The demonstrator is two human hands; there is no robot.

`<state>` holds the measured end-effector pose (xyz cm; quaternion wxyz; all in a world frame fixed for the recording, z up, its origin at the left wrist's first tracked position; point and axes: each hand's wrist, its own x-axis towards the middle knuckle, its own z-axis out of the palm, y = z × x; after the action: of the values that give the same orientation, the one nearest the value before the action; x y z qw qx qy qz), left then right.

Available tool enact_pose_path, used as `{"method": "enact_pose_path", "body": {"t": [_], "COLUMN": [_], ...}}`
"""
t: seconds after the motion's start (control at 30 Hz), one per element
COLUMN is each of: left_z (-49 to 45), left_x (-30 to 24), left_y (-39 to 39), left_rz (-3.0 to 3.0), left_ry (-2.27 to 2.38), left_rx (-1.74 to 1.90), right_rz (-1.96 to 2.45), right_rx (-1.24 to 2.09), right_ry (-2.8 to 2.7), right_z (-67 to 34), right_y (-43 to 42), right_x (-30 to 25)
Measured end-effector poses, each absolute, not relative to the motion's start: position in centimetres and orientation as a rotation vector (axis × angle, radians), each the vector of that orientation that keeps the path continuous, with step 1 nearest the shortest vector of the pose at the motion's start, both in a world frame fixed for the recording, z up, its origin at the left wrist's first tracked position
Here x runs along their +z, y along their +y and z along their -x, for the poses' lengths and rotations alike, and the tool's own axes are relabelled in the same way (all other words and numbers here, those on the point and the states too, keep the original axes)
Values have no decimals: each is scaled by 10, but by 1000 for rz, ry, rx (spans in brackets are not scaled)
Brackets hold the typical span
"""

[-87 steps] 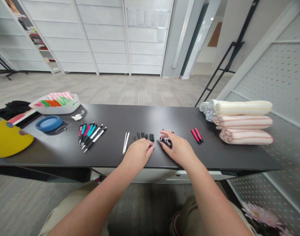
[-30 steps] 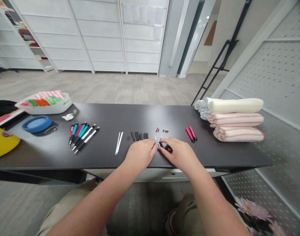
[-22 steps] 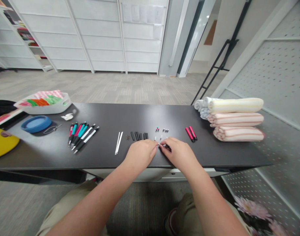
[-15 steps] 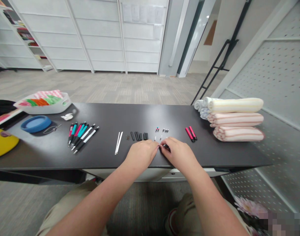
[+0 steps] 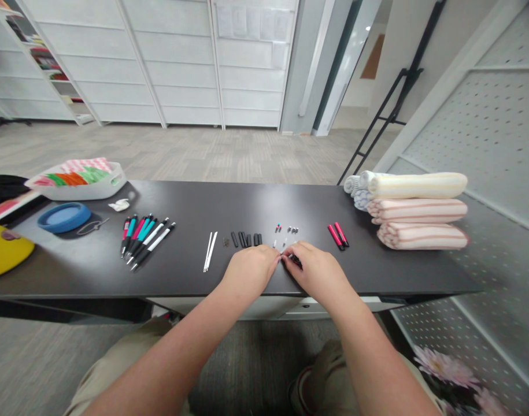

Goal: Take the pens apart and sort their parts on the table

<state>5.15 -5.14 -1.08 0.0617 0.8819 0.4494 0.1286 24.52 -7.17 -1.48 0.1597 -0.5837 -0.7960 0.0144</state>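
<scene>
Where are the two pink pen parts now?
In the head view, the two pink pen parts lie on the dark tabletop, up and right of the right hand, just left of the rolled striped towels.

Beneath the fingers (image 5: pixel 299 252), the desk (image 5: pixel 190 283) has a smooth, matt black top. Just ahead of them lie small, glossy plastic pen parts (image 5: pixel 292 230); well to their right, rolled towels (image 5: pixel 415 222) show soft woven cloth.
</scene>
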Motion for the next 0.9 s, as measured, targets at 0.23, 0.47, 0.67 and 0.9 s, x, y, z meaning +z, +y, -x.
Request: {"method": "enact_pose_path", "body": {"t": [0.23, 0.47, 0.67, 0.9], "left_z": [-50, -51, -51, -51], "left_x": [-16, -18, -18, -17], "left_y": [-51, -51, -51, -51], "left_rz": [-2637, -2621, -2628, -2639], "left_ry": [1348, 1345, 1363, 1361], "left_rx": [456, 501, 500, 458], "right_rz": [1638, 1656, 1688, 1642], "right_rx": [120, 30, -12, 26], "right_ry": [-2161, -2132, -2209, -2269], "right_z": [-248, -246, -244, -246], "right_y": [-71, -72, -73, -73], "right_x": [-16, -18, -16, -15]}}
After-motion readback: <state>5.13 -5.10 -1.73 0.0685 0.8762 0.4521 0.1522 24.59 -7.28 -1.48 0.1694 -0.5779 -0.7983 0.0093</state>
